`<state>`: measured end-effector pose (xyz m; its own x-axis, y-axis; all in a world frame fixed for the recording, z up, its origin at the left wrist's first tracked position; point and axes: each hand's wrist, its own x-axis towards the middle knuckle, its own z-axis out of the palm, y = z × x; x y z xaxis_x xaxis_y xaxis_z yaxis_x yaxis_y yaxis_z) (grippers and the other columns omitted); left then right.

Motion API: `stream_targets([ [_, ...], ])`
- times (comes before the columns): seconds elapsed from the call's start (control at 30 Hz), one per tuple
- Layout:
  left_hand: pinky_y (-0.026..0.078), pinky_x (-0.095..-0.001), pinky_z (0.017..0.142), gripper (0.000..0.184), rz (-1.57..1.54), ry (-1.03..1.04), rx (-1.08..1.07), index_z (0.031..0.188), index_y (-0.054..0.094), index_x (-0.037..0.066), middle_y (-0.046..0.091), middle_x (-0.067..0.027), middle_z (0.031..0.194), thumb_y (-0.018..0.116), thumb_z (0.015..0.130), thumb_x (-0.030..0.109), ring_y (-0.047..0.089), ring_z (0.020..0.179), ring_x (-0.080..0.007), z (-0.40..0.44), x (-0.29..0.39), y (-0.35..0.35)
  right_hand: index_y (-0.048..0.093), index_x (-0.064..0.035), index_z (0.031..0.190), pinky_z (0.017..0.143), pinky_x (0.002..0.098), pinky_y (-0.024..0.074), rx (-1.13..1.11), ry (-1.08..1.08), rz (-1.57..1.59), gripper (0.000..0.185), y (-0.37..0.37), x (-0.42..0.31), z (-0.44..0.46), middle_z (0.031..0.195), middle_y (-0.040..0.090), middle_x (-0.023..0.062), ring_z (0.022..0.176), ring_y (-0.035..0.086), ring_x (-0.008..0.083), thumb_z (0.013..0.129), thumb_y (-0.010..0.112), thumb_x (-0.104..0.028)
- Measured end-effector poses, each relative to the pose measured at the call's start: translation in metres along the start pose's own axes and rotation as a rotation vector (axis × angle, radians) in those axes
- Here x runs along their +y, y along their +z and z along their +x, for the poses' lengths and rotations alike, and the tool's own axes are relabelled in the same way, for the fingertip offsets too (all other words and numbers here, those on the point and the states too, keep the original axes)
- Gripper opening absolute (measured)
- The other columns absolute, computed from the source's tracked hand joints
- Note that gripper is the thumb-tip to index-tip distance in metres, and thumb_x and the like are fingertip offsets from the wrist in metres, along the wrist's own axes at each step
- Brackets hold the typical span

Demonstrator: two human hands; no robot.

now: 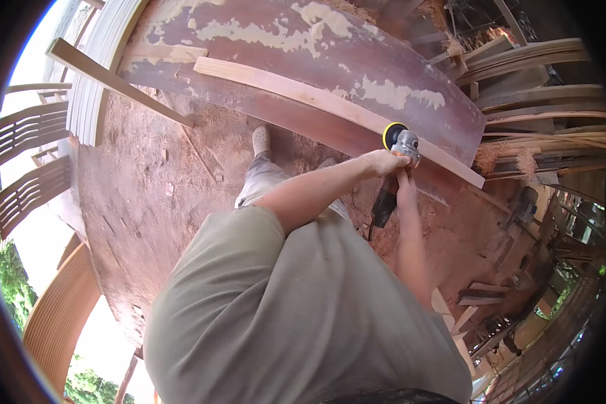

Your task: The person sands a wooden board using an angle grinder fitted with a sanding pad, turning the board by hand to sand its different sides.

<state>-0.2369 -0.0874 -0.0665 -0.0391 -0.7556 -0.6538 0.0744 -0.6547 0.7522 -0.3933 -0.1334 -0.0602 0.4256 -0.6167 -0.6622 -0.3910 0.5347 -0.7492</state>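
An angle grinder (385,202) with a black body, a grey metal head and a yellow-rimmed disc (394,136) is held in both hands. My left hand (385,162) is closed around it near the head. Just below, my right hand (405,191) wraps its body, with the fingers partly hidden. The disc is at the near edge of a long, pale, slightly curved wooden board (296,97); whether it touches the wood I cannot tell. The board lies along a dark reddish worktable (262,121) patched with sawdust.
Stacked slats (104,74) and a leaning beam (118,82) stand on the left, with slatted panels (32,131) beyond. More curved boards (539,101) are piled on the right. Scraps of wood (481,294) and shavings lie on the dirt floor (148,195).
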Motion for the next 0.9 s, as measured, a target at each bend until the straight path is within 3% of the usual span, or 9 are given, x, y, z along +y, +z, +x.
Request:
stream_targets([
  [0.1, 0.049, -0.0385, 0.087, 0.080, -0.229, 0.001, 0.125, 0.113, 0.066, -0.005, 0.068, -0.0183, 0.102, 0.056, 0.084, 0.068, 0.064, 0.096, -0.0281, -0.040, -0.019, -0.036, 0.054, -0.0048, 0.127, 0.072, 0.0273, 0.0494, -0.093, -0.124, -0.221, 0.042, 0.047, 0.000, 0.013, 0.106, 0.060, 0.0043, 0.087, 0.057, 0.0126, 0.098, 0.056, -0.036],
  [0.17, 0.050, -0.0370, 0.080, 0.076, -0.412, -0.029, 0.174, 0.111, 0.067, -0.004, 0.068, -0.0159, 0.098, 0.056, 0.086, 0.067, 0.064, 0.089, -0.0248, -0.052, -0.042, -0.061, 0.056, -0.0022, 0.118, 0.073, 0.0256, 0.0471, -0.135, -0.060, -0.158, 0.035, 0.099, -0.018, 0.012, 0.099, 0.060, 0.0026, 0.085, 0.056, 0.0099, 0.099, 0.055, -0.032],
  [0.27, 0.047, -0.0320, 0.061, 0.069, -0.435, -0.046, 0.218, 0.102, 0.069, 0.000, 0.065, -0.0097, 0.085, 0.054, 0.088, 0.066, 0.060, 0.070, -0.0174, -0.078, -0.064, -0.115, 0.055, -0.0029, 0.117, 0.071, 0.0257, 0.0468, -0.227, -0.048, -0.208, 0.037, 0.164, -0.032, 0.019, 0.095, 0.059, 0.0015, 0.081, 0.055, 0.0091, 0.097, 0.057, -0.034],
  [0.3, 0.054, -0.0368, 0.070, 0.076, -0.476, -0.040, 0.176, 0.112, 0.065, -0.003, 0.068, -0.0164, 0.099, 0.054, 0.086, 0.067, 0.068, 0.085, -0.0228, -0.089, -0.069, -0.132, 0.055, -0.0031, 0.117, 0.071, 0.0255, 0.0467, -0.257, -0.018, -0.203, 0.039, 0.179, -0.029, 0.025, 0.095, 0.059, 0.0015, 0.081, 0.055, 0.0090, 0.096, 0.058, -0.035],
  [0.4, 0.056, -0.0457, 0.077, 0.073, -0.593, -0.026, 0.240, 0.120, 0.061, 0.001, 0.068, -0.0163, 0.102, 0.056, 0.087, 0.066, 0.069, 0.089, -0.0295, -0.122, -0.076, -0.168, 0.054, -0.0024, 0.122, 0.076, 0.0271, 0.0471, -0.271, -0.054, -0.309, 0.046, 0.224, -0.039, 0.022, 0.101, 0.060, 0.0029, 0.086, 0.056, 0.0100, 0.094, 0.060, -0.038],
  [0.63, 0.055, -0.0490, 0.082, 0.073, -0.767, -0.006, 0.229, 0.125, 0.057, 0.004, 0.065, -0.0151, 0.111, 0.057, 0.086, 0.066, 0.068, 0.094, -0.0318, -0.154, -0.106, -0.224, 0.055, -0.0017, 0.125, 0.085, 0.0309, 0.0466, -0.368, 0.000, -0.438, 0.051, 0.299, -0.048, 0.040, 0.111, 0.062, 0.0074, 0.099, 0.058, 0.0150, 0.093, 0.060, -0.041],
  [0.7, 0.055, -0.0497, 0.082, 0.072, -0.824, 0.031, 0.322, 0.126, 0.057, 0.005, 0.064, -0.0159, 0.113, 0.058, 0.086, 0.066, 0.068, 0.095, -0.0326, -0.165, -0.108, -0.233, 0.055, -0.0017, 0.125, 0.086, 0.0310, 0.0467, -0.400, -0.010, -0.470, 0.050, 0.314, -0.049, 0.048, 0.111, 0.062, 0.0076, 0.099, 0.058, 0.0153, 0.093, 0.060, -0.040],
  [0.83, 0.055, -0.0492, 0.082, 0.075, -0.795, 0.045, 0.405, 0.125, 0.057, 0.005, 0.066, -0.0172, 0.110, 0.056, 0.085, 0.068, 0.068, 0.095, -0.0332, -0.181, -0.117, -0.258, 0.056, -0.0012, 0.124, 0.085, 0.0314, 0.0472, -0.473, -0.024, -0.490, 0.049, 0.348, -0.054, 0.054, 0.110, 0.063, 0.0080, 0.098, 0.059, 0.0159, 0.093, 0.060, -0.039],
  [0.9, 0.055, -0.0434, 0.080, 0.069, -0.786, 0.017, 0.451, 0.119, 0.062, 0.009, 0.066, -0.0167, 0.103, 0.051, 0.087, 0.068, 0.069, 0.086, -0.0287, -0.187, -0.120, -0.268, 0.056, -0.0011, 0.124, 0.085, 0.0314, 0.0475, -0.492, -0.037, -0.518, 0.049, 0.364, -0.062, 0.052, 0.109, 0.063, 0.0082, 0.098, 0.060, 0.0162, 0.094, 0.059, -0.039],
])
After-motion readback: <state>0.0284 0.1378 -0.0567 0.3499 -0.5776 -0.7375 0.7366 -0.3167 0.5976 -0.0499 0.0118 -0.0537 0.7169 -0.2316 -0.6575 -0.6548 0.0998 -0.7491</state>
